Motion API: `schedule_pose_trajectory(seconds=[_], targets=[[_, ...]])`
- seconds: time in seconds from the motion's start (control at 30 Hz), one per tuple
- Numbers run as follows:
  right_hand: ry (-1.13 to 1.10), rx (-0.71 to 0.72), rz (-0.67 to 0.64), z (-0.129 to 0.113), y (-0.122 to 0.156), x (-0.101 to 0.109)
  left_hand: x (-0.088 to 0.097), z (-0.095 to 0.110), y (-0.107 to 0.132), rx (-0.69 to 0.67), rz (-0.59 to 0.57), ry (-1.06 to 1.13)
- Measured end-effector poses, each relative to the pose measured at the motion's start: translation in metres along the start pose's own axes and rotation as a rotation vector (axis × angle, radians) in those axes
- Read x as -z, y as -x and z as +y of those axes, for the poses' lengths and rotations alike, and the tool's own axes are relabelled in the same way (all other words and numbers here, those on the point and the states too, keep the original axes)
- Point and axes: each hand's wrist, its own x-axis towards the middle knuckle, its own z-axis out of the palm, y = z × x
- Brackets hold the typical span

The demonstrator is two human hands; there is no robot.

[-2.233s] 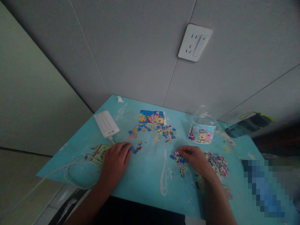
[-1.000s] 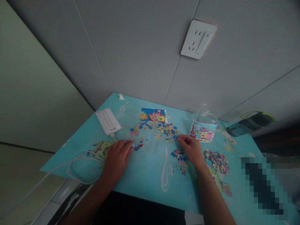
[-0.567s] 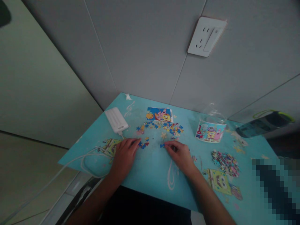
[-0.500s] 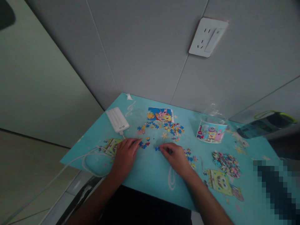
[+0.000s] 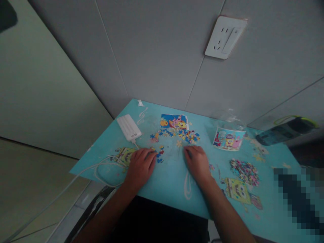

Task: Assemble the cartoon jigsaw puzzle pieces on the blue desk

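My left hand (image 5: 140, 166) lies palm down on the turquoise table (image 5: 167, 179), its fingertips touching a small cluster of blue and red puzzle pieces (image 5: 159, 155). My right hand (image 5: 196, 161) rests a short way to the right with its fingers curled down near a scatter of loose pieces (image 5: 182, 135). Whether it holds a piece is hidden. A small picture card (image 5: 174, 122) lies behind that scatter. A heap of pink and mixed pieces (image 5: 244, 167) lies farther right.
A white power bank (image 5: 129, 127) with a looping white cable (image 5: 101, 168) sits at the left. A cartoon-printed clear tub (image 5: 229, 135) and a dark bottle with a green loop (image 5: 285, 130) stand at the back right. The wall carries a socket (image 5: 225, 37).
My right hand carried a blue piece from the right-side pieces leftward to the small cluster, then drew back toward the centre scatter. My left hand stayed by the cluster. The view shifted right.
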Motion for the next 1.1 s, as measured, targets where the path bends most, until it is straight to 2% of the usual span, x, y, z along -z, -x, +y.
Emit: schedule_pose_trajectory(seconds=[0.13, 0.27, 0.37, 0.57, 0.7, 0.8, 0.93, 1.1], targets=[[0.163, -0.096, 0.041, 0.017, -0.002, 0.01, 0.0, 0.0, -0.001, -0.021, -0.023, -0.002], [0.23, -0.097, 0.004, 0.015, -0.002, 0.009, 0.002, 0.002, -0.001, -0.027, -0.026, -0.005], [0.206, -0.087, -0.023, 0.011, -0.003, 0.007, 0.003, 0.003, 0.001, -0.03, -0.007, -0.024], [0.119, -0.003, -0.073, 0.008, -0.001, 0.006, 0.005, 0.005, 0.004, -0.031, 0.101, -0.113], [0.039, 0.082, -0.127, 0.006, 0.002, 0.009, 0.011, 0.006, 0.005, -0.069, 0.13, -0.172], [0.024, 0.068, -0.122, 0.01, 0.003, 0.012, 0.018, 0.015, 0.003, -0.049, 0.134, -0.194], [0.131, -0.083, -0.052, 0.019, 0.001, 0.019, 0.017, 0.04, 0.0, -0.069, 0.028, -0.168], [0.219, -0.14, -0.048, 0.02, 0.001, 0.02, -0.003, 0.077, -0.014, -0.211, -0.155, -0.138]])
